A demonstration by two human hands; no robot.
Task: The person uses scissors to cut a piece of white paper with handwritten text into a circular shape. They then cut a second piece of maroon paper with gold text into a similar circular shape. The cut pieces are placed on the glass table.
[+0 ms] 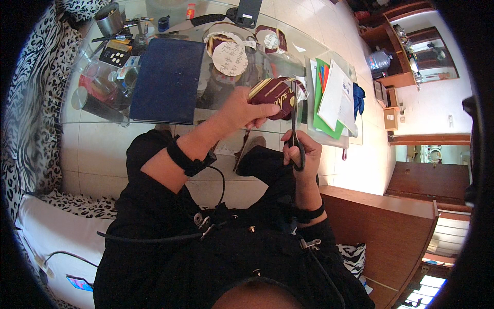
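My left hand (241, 110) pinches a maroon printed card piece (272, 96) with gold stripes and gold lettering, thumb on top. In my right hand (305, 152) is a pair of black-handled scissors (294, 119), its blades reaching up across the right part of the card. Whether the blades are cutting through the card I cannot tell. Beyond my left hand, a round white paper disc (230, 58) with handwriting lies over another maroon and gold piece (220, 40). Farther right sits a maroon card (271, 39) with a smaller pale disc on it.
A dark blue folder (168, 81) lies left on the glass table (278, 63). Right of the card are stacked papers (335, 100) and a green sheet (319, 119). A black-handled knife (206, 19), a black phone-like device (248, 13), a metal cup (109, 21) and a tumbler (98, 106) stand or lie about.
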